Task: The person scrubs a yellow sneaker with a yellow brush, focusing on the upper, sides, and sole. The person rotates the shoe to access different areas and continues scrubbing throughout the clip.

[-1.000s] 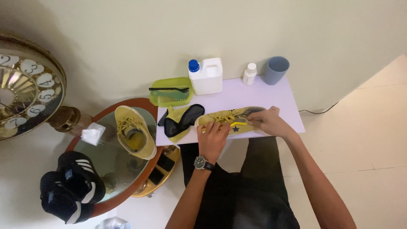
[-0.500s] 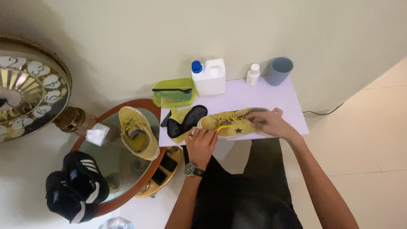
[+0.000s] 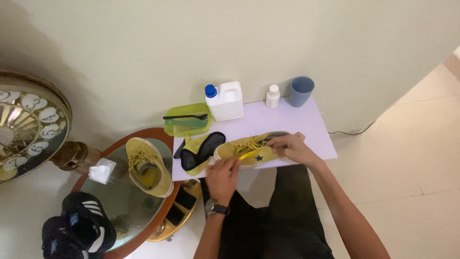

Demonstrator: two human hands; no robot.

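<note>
Now, shoe: the yellow sneaker (image 3: 256, 149) lies on its side on the white table (image 3: 306, 122), toe toward your left.
Left hand: your left hand (image 3: 223, 173) pinches a yellow lace end (image 3: 247, 154), fingers closed on it.
Right hand: your right hand (image 3: 292, 146) grips the sneaker's heel opening, fingers curled shut.
Done: insoles (image 3: 199, 149) already out beside it.
Left: laces appear partly threaded; second yellow sneaker (image 3: 148, 165) waits untouched on the round mirror table (image 3: 143, 230).

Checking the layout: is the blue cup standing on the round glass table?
No, the blue cup stands on the white table, beside the wall.
</note>
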